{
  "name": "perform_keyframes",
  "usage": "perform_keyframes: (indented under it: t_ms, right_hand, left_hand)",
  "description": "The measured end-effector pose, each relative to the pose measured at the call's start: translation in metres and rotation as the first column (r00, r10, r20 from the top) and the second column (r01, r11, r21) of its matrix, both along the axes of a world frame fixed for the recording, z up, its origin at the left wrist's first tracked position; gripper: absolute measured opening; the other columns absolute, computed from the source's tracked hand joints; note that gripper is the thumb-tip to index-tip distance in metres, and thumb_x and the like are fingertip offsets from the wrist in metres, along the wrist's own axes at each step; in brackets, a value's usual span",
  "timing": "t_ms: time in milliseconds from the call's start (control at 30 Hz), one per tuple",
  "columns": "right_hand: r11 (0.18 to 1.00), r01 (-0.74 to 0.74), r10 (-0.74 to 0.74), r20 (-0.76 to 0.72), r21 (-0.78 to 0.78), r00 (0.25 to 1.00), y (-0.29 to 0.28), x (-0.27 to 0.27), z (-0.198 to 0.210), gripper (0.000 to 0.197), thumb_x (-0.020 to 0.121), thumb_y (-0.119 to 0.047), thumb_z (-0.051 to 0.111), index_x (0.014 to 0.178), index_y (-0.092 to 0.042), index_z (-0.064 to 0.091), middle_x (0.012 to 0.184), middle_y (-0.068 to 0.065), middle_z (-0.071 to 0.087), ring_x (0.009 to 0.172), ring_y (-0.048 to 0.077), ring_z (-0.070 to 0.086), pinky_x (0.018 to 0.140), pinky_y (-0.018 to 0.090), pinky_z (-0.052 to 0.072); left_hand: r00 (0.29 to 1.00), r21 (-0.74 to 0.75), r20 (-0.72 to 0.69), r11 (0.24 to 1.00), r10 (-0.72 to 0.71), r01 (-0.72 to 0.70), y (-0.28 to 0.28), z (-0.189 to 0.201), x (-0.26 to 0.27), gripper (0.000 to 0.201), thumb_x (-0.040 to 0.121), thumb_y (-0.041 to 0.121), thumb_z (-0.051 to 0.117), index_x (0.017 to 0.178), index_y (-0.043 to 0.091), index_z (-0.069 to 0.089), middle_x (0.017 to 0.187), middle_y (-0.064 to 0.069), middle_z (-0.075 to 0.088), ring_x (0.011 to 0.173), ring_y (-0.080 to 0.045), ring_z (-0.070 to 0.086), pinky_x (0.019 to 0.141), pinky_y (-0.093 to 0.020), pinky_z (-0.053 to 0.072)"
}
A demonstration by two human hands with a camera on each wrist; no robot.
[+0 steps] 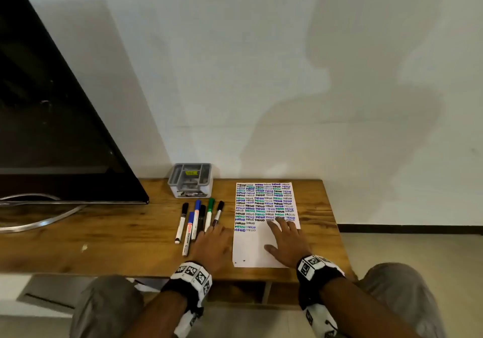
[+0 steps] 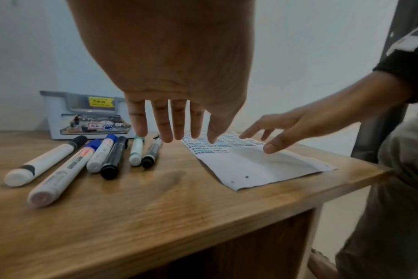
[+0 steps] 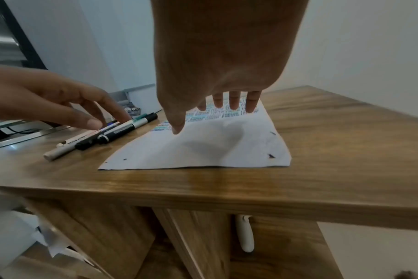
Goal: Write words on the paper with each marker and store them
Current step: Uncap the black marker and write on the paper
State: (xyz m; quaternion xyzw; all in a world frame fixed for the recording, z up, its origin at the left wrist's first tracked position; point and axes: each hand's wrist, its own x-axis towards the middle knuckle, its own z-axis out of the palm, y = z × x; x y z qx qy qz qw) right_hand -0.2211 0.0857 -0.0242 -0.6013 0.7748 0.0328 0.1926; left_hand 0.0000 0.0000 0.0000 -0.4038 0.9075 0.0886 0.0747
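Several capped markers [image 1: 198, 220] lie side by side on the wooden table [image 1: 117, 238], with black, blue and green caps. Right of them lies a white paper [image 1: 264, 207], its upper part filled with rows of "HELLO" in black, blue and green and its lower part blank. My left hand [image 1: 213, 235] hovers with straight fingers [image 2: 165, 122] just above the near ends of the right-hand markers, holding nothing. My right hand [image 1: 282, 233] is spread over the paper's blank part, with its thumb tip [image 3: 177, 128] close to the sheet. I cannot tell whether it touches.
A grey compartment organiser [image 1: 190, 180] stands against the wall behind the markers. A large dark screen [image 1: 52, 115] on a curved metal stand [image 1: 39, 222] fills the table's left side. The table's right edge runs just beyond the paper. My knees are below the front edge.
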Motion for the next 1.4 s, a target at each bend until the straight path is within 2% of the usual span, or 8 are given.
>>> perform_keyframes:
  t_ms: [233, 500, 733, 900, 1000, 1133, 1300, 1400]
  right_hand:
    - [0.999, -0.054, 0.054, -0.002, -0.004, 0.999, -0.013, -0.02, -0.029, 0.094, 0.078, -0.077, 0.006, 0.16, -0.033, 0.019, 0.171, 0.003, 0.011, 0.156, 0.031, 0.013, 0.124, 0.051, 0.018]
    - [0.961, -0.273, 0.27, 0.068, 0.038, 0.96, -0.006, -0.068, -0.031, 0.082, 0.082, -0.067, 0.02, 0.158, -0.036, 0.023, 0.171, -0.001, 0.006, 0.158, 0.026, 0.007, 0.128, 0.05, 0.009]
    - [0.921, -0.378, 0.382, -0.021, 0.098, 0.924, -0.011, -0.077, -0.023, 0.08, 0.085, -0.066, 0.017, 0.158, -0.034, 0.022, 0.171, -0.001, 0.007, 0.158, 0.025, 0.007, 0.127, 0.048, 0.004]
    - [0.948, -0.317, 0.318, -0.04, 0.04, 0.947, -0.021, -0.069, -0.007, 0.066, 0.093, -0.062, 0.035, 0.152, -0.033, 0.034, 0.167, -0.001, 0.023, 0.156, 0.023, 0.017, 0.124, 0.057, 0.0]
    - [0.979, -0.083, 0.125, 0.224, -0.185, 0.966, -0.031, -0.044, 0.007, 0.043, 0.101, -0.045, 0.053, 0.14, -0.028, 0.052, 0.151, -0.005, 0.046, 0.142, 0.016, 0.039, 0.121, 0.041, 0.027]
    - [0.933, 0.357, -0.142, 0.866, -0.044, 0.479, -0.044, 0.003, 0.031, 0.029, 0.101, -0.035, 0.059, 0.126, -0.021, 0.062, 0.124, -0.007, 0.069, 0.114, 0.009, 0.067, 0.086, 0.021, 0.055]
    - [0.866, 0.499, -0.077, 0.981, -0.022, 0.177, -0.047, 0.032, 0.043, 0.024, 0.103, -0.023, 0.057, 0.121, -0.012, 0.068, 0.108, -0.001, 0.076, 0.103, 0.011, 0.072, 0.091, 0.026, 0.056]
    - [0.812, 0.582, -0.026, 0.999, 0.046, -0.041, -0.04, 0.03, 0.039, 0.028, 0.106, -0.024, 0.05, 0.118, -0.006, 0.068, 0.082, 0.007, 0.067, 0.077, 0.018, 0.069, 0.073, 0.027, 0.058]
  left_hand:
    - [0.97, -0.003, -0.164, 0.983, 0.181, -0.183, -0.043, -0.024, 0.001, 0.043, 0.097, 0.032, 0.055, 0.138, 0.019, 0.051, 0.138, -0.005, 0.053, 0.124, -0.025, 0.052, 0.098, -0.039, 0.046]
    - [0.955, -0.119, -0.21, 0.965, 0.208, -0.236, -0.057, -0.048, 0.0, 0.052, 0.075, 0.025, 0.083, 0.121, 0.012, 0.065, 0.102, -0.008, 0.07, 0.09, -0.03, 0.069, 0.07, -0.045, 0.056]
    - [0.969, -0.203, -0.172, 0.956, 0.179, -0.213, -0.059, -0.051, 0.0, 0.046, 0.066, 0.017, 0.086, 0.107, 0.012, 0.066, 0.088, -0.008, 0.071, 0.076, -0.03, 0.067, 0.067, -0.045, 0.051]
    - [0.868, 0.013, -0.399, 0.948, 0.297, -0.319, -0.057, -0.035, 0.001, 0.043, 0.08, 0.017, 0.078, 0.119, 0.018, 0.059, 0.095, -0.001, 0.072, 0.088, -0.026, 0.07, 0.085, -0.047, 0.048]
    - [0.701, 0.366, -0.537, 0.878, 0.47, -0.308, -0.05, -0.016, -0.005, 0.057, 0.087, 0.021, 0.075, 0.137, 0.028, 0.047, 0.094, 0.011, 0.067, 0.087, -0.009, 0.067, 0.084, -0.037, 0.055]
    - [0.652, 0.515, -0.588, 0.843, 0.479, -0.156, -0.029, 0.006, -0.021, 0.07, 0.086, 0.019, 0.076, 0.142, 0.034, 0.035, 0.091, 0.007, 0.066, 0.081, -0.003, 0.067, 0.065, -0.021, 0.057]
    - [0.699, 0.44, -0.616, 0.895, 0.363, -0.077, -0.007, 0.013, -0.032, 0.078, 0.086, 0.024, 0.077, 0.141, 0.046, 0.027, 0.1, 0.012, 0.061, 0.086, 0.0, 0.066, 0.074, -0.027, 0.061]
    - [0.658, 0.519, -0.623, 0.853, 0.423, -0.057, -0.001, 0.015, -0.026, 0.057, 0.093, 0.037, 0.067, 0.139, 0.046, 0.034, 0.104, 0.014, 0.062, 0.09, -0.002, 0.066, 0.076, -0.026, 0.058]
